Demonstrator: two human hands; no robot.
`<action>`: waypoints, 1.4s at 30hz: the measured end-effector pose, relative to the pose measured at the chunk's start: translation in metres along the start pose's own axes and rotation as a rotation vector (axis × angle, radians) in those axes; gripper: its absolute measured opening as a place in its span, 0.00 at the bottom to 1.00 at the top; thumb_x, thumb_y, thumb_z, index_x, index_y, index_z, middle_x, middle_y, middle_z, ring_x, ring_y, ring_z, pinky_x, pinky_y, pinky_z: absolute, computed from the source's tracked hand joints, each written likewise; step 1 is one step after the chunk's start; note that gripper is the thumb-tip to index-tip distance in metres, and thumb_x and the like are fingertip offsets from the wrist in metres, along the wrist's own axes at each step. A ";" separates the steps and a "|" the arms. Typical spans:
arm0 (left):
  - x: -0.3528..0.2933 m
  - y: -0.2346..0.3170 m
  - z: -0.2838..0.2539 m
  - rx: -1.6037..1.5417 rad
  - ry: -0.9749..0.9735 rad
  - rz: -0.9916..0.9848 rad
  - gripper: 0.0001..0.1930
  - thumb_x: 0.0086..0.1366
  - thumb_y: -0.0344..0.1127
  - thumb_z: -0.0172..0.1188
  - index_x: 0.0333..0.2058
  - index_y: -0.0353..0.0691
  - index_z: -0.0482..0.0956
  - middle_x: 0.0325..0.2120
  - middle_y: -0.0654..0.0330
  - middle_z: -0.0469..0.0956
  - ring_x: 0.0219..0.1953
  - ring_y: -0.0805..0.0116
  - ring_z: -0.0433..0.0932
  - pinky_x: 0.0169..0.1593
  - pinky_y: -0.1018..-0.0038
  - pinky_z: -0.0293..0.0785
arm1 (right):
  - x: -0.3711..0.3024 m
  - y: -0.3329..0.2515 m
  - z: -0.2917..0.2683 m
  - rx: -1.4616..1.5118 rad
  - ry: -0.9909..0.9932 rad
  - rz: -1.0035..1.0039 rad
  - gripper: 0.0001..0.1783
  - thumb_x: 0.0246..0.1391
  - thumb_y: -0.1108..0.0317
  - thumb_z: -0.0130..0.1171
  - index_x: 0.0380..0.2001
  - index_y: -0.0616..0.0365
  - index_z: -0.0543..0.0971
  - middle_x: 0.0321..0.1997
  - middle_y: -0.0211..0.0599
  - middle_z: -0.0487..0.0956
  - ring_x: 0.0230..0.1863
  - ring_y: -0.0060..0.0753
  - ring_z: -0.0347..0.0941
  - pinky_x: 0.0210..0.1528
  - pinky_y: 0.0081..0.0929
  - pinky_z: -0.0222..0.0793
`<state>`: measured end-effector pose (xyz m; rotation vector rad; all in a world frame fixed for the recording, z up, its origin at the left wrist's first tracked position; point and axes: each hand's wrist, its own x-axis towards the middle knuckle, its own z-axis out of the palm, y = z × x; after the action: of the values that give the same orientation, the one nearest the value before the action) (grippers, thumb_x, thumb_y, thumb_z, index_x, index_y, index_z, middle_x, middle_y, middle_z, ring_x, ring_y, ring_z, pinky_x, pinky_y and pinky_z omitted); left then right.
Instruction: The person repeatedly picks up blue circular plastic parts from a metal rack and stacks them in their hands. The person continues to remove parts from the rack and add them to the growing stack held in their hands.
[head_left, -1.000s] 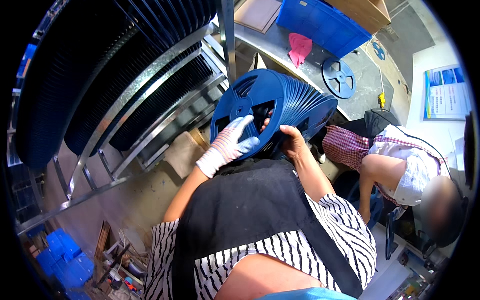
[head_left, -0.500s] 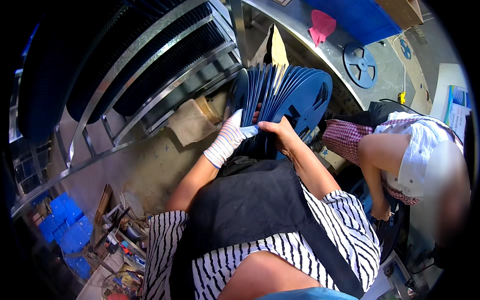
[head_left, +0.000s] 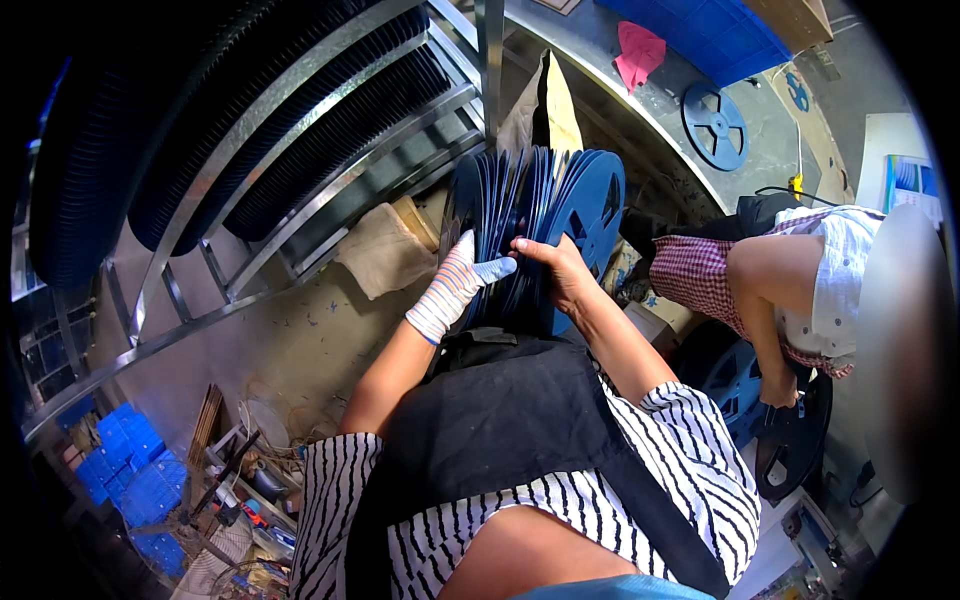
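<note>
Upright against the front of my black apron (head_left: 480,420), a thick bundle of blue plastic reels (head_left: 597,215) stands on edge between my hands. My left hand (head_left: 452,292), in a striped knit glove with blue fingertips, grips the bundle's left side, its thumb lying across the near rims. On the right side, my bare right hand (head_left: 568,275) is closed on the reels, thumb over the rims toward the left thumb. The fingers of both hands are partly hidden by the reels. The reels fan slightly apart at the top.
To the left a metal rack (head_left: 130,347) holds rows of dark reels (head_left: 340,155). A beige cloth (head_left: 382,252) lies beyond my left arm. One blue reel (head_left: 714,126) and a pink cloth (head_left: 640,55) lie on the bench. Close on the right, a co-worker's hand (head_left: 778,388) is at a dark reel (head_left: 795,440).
The reel bundle has shifted left and slightly toward me, and its fan has narrowed. Both hands keep their hold. The co-worker's hand has moved slightly right.
</note>
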<state>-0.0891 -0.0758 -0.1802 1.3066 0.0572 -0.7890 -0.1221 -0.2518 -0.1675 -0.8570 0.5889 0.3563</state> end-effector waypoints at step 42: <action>-0.028 0.077 -0.020 2.044 -1.044 0.059 0.09 0.47 0.33 0.62 0.31 0.49 0.80 0.24 0.62 0.80 0.32 0.61 0.79 0.42 0.68 0.69 | -0.022 0.016 0.007 -0.601 -0.341 0.007 0.33 0.37 0.74 0.63 0.52 0.66 0.70 0.51 0.40 0.77 0.49 0.28 0.71 0.56 0.26 0.63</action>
<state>-0.0598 -0.0415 -0.1089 2.4000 -2.0871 -1.3944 -0.1454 -0.2380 -0.1598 -1.3332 0.1594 0.6893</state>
